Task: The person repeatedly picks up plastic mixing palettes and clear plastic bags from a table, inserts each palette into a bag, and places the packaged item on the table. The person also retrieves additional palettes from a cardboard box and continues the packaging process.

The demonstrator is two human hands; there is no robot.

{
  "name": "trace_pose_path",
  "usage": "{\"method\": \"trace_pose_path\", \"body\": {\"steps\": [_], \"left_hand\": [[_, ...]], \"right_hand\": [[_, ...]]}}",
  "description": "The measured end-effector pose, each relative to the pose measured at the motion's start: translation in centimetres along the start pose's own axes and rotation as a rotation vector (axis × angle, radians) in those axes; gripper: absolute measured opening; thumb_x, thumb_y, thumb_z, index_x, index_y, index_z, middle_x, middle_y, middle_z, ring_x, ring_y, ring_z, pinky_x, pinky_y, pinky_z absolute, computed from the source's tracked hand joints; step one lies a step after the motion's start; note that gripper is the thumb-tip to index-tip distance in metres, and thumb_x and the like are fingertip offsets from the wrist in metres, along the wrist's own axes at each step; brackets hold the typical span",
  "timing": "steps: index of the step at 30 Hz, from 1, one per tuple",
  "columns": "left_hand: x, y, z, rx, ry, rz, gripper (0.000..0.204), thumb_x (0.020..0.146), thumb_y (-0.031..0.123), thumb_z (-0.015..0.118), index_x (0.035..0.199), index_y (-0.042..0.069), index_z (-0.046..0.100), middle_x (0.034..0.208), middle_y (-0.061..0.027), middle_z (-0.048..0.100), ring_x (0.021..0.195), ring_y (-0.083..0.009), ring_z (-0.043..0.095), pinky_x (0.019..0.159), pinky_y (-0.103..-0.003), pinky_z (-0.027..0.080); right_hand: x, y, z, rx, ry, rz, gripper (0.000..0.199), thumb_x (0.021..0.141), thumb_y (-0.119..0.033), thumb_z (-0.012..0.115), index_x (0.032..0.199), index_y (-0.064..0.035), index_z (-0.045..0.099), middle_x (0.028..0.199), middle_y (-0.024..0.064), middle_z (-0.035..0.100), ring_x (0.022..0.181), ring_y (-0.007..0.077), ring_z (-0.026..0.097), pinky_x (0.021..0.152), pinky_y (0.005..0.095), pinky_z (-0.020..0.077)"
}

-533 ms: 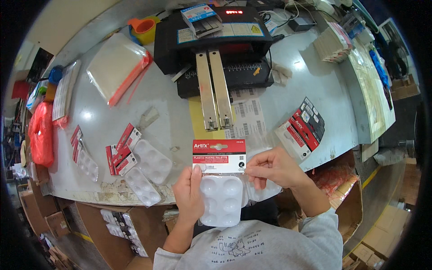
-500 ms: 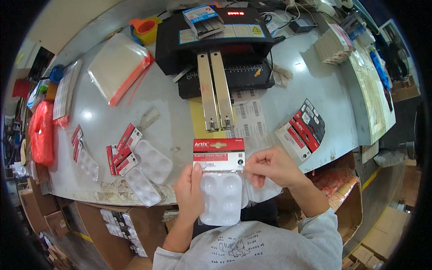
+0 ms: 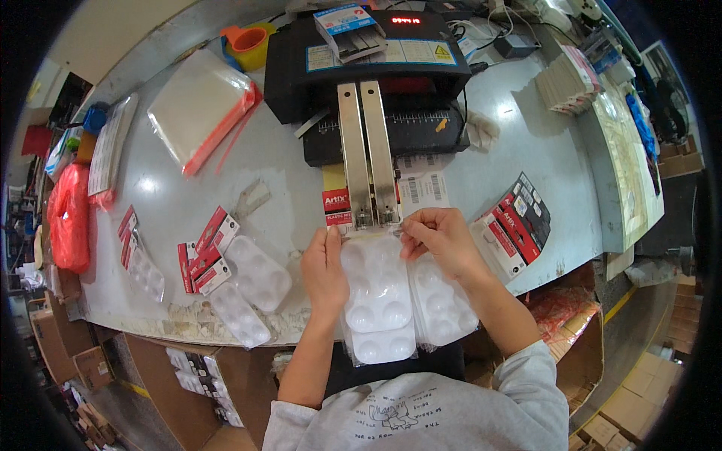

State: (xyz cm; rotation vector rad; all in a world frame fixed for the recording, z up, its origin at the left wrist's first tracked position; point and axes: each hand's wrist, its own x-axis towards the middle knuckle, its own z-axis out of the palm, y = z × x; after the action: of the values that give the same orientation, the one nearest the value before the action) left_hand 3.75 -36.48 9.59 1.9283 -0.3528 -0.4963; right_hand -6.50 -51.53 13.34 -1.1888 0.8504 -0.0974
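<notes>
A bagged white plastic paint palette (image 3: 376, 289) with round wells lies in front of me at the table's edge. Its red and white header card (image 3: 336, 201) sits under the two metal arms (image 3: 362, 150) of a black electric stapler (image 3: 289, 75). My left hand (image 3: 326, 267) is closed on the bag's left edge, thumb on top. Fingers of my right hand (image 3: 442, 244) pinch its upper right corner, close to the arm tips. Below that hand, another bagged palette (image 3: 444, 307) lies to the right. The lower end of a further palette shows beneath the held one.
Several carded palettes (image 3: 256, 272) lie to the left. Loose header cards (image 3: 514, 225) are at the right, and a stack of cards (image 3: 568, 81) stands behind them. Clear bags (image 3: 199, 109) lie back left. A staple box (image 3: 350, 31) rests on the stapler. Cardboard boxes (image 3: 180, 391) stand below the table.
Both hands have moved the bagged palette forward, and its header card has gone from in front of the stapler arms to underneath them. My right hand has shifted slightly up and left.
</notes>
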Motion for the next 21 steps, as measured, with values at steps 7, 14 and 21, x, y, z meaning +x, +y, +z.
{"method": "trace_pose_path", "body": {"steps": [7,14,21], "left_hand": [[0.4,1.2,-8.0,0.239,0.088,-0.084,0.025,0.091,0.022,0.051,0.098,0.001,0.062,0.094,-0.0162,0.059,0.094,-0.0277,0.056,0.084,-0.037,0.041],[-5.4,-0.3,-5.0,0.504,0.029,0.376,0.020,0.083,0.016,0.062,0.090,0.000,0.053,0.103,-0.0177,0.048,0.101,-0.0344,0.045,0.092,-0.041,0.035],[-6.8,2.0,-3.2,-0.256,-0.094,0.056,0.010,0.092,0.012,0.053,0.094,0.003,0.048,0.096,-0.0111,0.063,0.076,-0.0128,0.055,0.074,-0.024,0.044]], "right_hand": [[-5.4,-2.4,-6.0,-0.715,0.509,-0.553,0.068,0.064,-0.021,0.082,0.118,0.0066,0.052,0.105,0.0179,0.060,0.094,0.0250,0.061,0.082,0.0305,0.0479],[-6.1,3.2,-14.1,-1.255,0.665,-0.580,0.087,0.061,-0.034,0.081,0.131,0.0024,0.043,0.136,0.0214,0.043,0.116,0.0306,0.051,0.100,0.0316,0.0303],[-8.2,-3.1,-10.0,-0.699,0.536,-0.290,0.056,0.066,-0.016,0.080,0.115,0.0006,0.059,0.103,0.0151,0.066,0.083,0.0136,0.064,0.073,0.0256,0.0495]]}}
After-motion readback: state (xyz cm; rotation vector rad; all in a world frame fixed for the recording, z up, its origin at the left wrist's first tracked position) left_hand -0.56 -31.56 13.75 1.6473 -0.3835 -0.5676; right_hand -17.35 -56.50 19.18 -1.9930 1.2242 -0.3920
